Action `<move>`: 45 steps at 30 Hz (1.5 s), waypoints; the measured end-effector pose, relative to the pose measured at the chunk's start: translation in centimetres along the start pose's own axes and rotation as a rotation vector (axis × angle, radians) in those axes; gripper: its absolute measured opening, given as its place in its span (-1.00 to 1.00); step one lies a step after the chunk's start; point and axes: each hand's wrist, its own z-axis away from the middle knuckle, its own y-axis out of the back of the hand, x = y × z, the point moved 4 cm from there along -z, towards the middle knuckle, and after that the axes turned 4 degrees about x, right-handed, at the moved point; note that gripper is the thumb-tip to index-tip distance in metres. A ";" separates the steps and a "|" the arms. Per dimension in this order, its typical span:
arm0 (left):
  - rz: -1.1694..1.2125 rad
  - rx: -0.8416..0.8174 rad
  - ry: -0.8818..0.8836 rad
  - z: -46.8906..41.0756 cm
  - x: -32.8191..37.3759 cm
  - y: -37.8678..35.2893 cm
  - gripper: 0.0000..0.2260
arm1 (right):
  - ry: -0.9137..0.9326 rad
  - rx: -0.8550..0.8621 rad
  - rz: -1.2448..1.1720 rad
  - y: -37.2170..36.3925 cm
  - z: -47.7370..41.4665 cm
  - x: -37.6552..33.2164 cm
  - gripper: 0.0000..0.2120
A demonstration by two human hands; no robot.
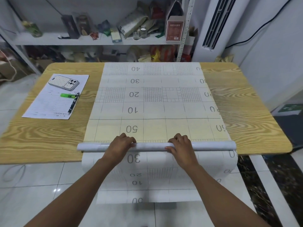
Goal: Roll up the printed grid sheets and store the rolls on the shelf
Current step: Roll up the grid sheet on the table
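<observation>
A printed grid sheet (152,99) with upside-down numbers lies flat across the middle of the wooden table (41,138). At the table's near edge sits a white roll (152,146) lying left to right. My left hand (121,142) rests on the roll left of centre with fingers curled over its far side. On the roll right of centre, my right hand (179,143) grips the same way. Another grid sheet (164,177) hangs down from under the roll, over the table's front edge toward the floor. The shelf (91,40) stands behind the table.
On the table's left lies a paper form (54,102) with a phone (64,82), a green highlighter (68,95) and a black pen (73,104) on it. The shelf holds several boxes, jars and bags. A white air conditioner (216,27) stands at the back right.
</observation>
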 end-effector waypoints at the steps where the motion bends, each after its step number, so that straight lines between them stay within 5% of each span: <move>1: 0.000 -0.002 -0.033 0.1 0.3 0.1 -0.84 | 0.004 0.001 0.004 -0.1 0.0 0.0 -0.76; 6: 0.142 0.024 -0.018 1.0 0.3 0.4 -0.72 | 0.016 -0.004 0.049 -0.3 -0.3 0.1 -0.73; 11: 0.078 -0.013 -0.026 1.1 0.2 0.1 -0.55 | -0.003 -0.015 0.061 -0.5 -0.3 -0.2 -0.47; 16: 0.069 -0.019 0.010 0.9 0.2 0.4 -0.70 | -0.048 -0.028 -0.045 -0.3 -0.3 -0.1 -0.73; 28: 0.004 -0.029 -0.034 1.1 0.4 0.7 -0.82 | -0.005 0.029 -0.015 -0.3 0.5 -0.6 -0.69; 36: -0.093 -0.050 -0.077 1.3 0.0 0.0 -0.61 | 0.057 -0.007 0.002 -0.3 1.1 -0.2 -0.67; 40: -0.035 0.017 -0.017 1.5 0.8 0.4 -0.77 | 0.069 0.004 0.017 -0.5 0.9 -0.2 -0.77; 45: -0.048 0.001 -0.097 2.2 0.6 0.3 -0.62 | 0.055 -0.007 0.020 -0.1 0.2 -0.2 -0.77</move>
